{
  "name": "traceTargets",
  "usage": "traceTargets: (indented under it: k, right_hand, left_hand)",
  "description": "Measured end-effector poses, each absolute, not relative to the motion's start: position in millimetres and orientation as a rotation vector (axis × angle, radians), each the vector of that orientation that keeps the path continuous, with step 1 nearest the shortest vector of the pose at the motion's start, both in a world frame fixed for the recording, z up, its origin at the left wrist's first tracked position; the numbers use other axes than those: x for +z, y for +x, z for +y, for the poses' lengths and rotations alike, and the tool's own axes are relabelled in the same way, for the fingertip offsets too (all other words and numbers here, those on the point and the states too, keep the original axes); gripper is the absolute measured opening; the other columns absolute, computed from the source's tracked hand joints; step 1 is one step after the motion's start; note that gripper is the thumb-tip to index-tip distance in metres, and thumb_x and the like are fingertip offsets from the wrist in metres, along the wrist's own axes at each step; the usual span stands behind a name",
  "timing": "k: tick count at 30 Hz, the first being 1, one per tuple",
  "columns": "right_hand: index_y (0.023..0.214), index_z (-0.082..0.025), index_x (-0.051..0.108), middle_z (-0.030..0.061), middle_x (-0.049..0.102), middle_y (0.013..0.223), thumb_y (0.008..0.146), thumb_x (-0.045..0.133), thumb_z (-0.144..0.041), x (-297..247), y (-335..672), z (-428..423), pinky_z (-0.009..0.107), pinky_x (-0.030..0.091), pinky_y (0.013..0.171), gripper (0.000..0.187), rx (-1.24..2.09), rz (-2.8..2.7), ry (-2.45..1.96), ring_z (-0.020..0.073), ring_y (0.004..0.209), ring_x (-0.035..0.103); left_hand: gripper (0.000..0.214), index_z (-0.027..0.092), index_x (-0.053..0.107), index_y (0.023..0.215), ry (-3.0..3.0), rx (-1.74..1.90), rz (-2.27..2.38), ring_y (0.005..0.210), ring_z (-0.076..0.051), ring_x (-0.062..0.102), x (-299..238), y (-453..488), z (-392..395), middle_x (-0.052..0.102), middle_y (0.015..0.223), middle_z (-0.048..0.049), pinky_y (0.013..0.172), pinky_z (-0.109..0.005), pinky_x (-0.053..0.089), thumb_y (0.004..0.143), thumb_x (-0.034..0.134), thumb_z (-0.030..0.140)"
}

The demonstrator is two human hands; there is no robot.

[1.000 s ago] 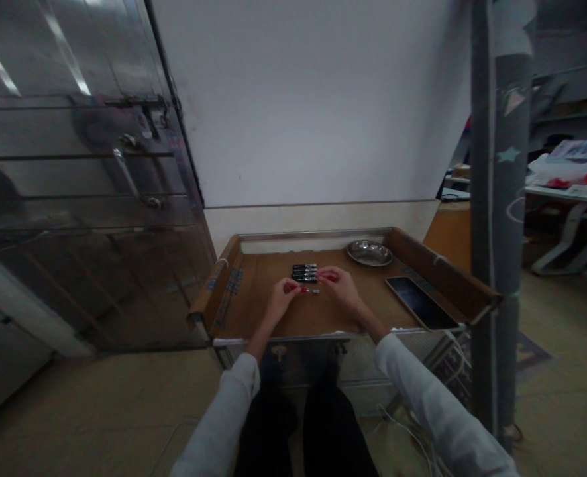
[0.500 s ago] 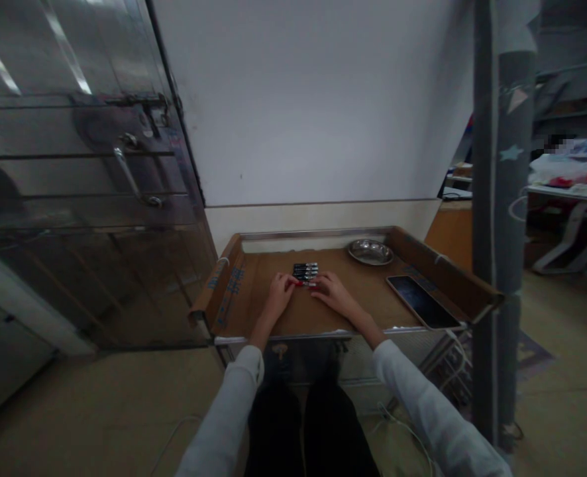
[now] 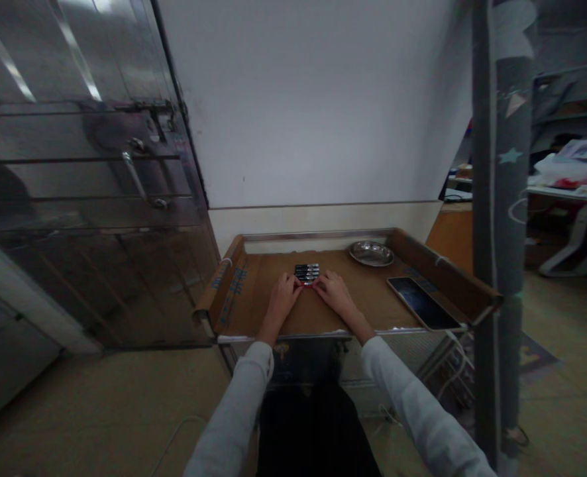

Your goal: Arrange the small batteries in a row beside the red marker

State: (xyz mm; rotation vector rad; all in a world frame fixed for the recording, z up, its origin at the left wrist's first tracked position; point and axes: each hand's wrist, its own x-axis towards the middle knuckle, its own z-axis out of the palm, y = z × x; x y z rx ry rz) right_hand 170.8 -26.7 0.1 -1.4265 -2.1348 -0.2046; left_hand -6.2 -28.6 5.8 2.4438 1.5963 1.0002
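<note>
A white wall fills the top of the frame, with a steel door (image 3: 89, 185) at the left and a grey post (image 3: 497, 199) at the right. At centre stands a cardboard-lined tray (image 3: 254, 298) on a metal stand.

In the head view, a small row of dark pens (image 3: 306, 270) lies on the tray just above centre, long axes running left to right, stacked one behind another away from the person. The left hand (image 3: 282, 299) and right hand (image 3: 334, 291) meet just below that row, fingertips together on a red pen (image 3: 307, 282) that lies crosswise between them, parallel to the row and nearly touching it. Both hands seem pinched on its ends, though the view is too dim and small to be sure. Each hand is equally near.

A metal dish (image 3: 372, 253) sits at the tray's upper right; a phone (image 3: 420, 302) lies along its right edge.
</note>
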Motion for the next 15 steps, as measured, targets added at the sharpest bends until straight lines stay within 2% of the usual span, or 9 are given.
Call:
traceTargets:
  k: [4, 9, 12, 15]
  right_hand:
    - [0.102, -0.016, 0.056, 0.0105, 0.054, 0.104, 0.086, 0.044, -0.027, 3, 169, -31, 0.031, 0.038, 0.084, 0.022, -0.297, -2.038, -1.431, 0.0211, 0.097, 0.048]
    - [0.105, -0.009, 0.054, 0.0160, 0.052, 0.112, 0.086, 0.037, -0.018, 2, 171, -38, 0.032, 0.036, 0.088, 0.027, -0.364, -1.908, -1.646, 0.0227, 0.103, 0.046]
    - [0.100, -0.008, 0.056, 0.0177, 0.054, 0.108, 0.085, 0.037, -0.018, -2, 171, -38, 0.033, 0.036, 0.085, 0.026, -0.342, -1.896, -1.826, 0.0238, 0.101, 0.047]
    - [0.096, -0.009, 0.056, 0.0157, 0.057, 0.100, 0.086, 0.036, -0.020, -4, 170, -37, 0.033, 0.036, 0.082, 0.025, -0.319, -1.897, -1.923, 0.0235, 0.095, 0.050]
  left_hand:
    - [0.011, 0.017, 0.054, 0.093, 2.437, 0.986, 1.715, 0.089, -0.015, 0.052, 10, -5, -30, 0.051, 0.096, -0.0045, 0.081, -0.027, 0.042, 0.084, 0.053, 0.023]
    - [0.020, 0.012, 0.053, 0.102, 2.213, 1.008, 2.275, 0.099, -0.022, 0.049, 11, -7, -32, 0.052, 0.103, -0.0120, 0.084, -0.034, 0.040, 0.086, 0.044, 0.021]
    - [0.024, 0.007, 0.052, 0.102, 2.041, 0.963, 2.508, 0.100, -0.025, 0.049, 5, -7, -31, 0.052, 0.106, -0.0167, 0.083, -0.036, 0.040, 0.085, 0.040, 0.018]
    - [0.025, 0.005, 0.054, 0.098, 2.033, 0.908, 2.559, 0.098, -0.027, 0.050, -2, -7, -30, 0.054, 0.102, -0.0176, 0.083, -0.037, 0.040, 0.085, 0.036, 0.017]
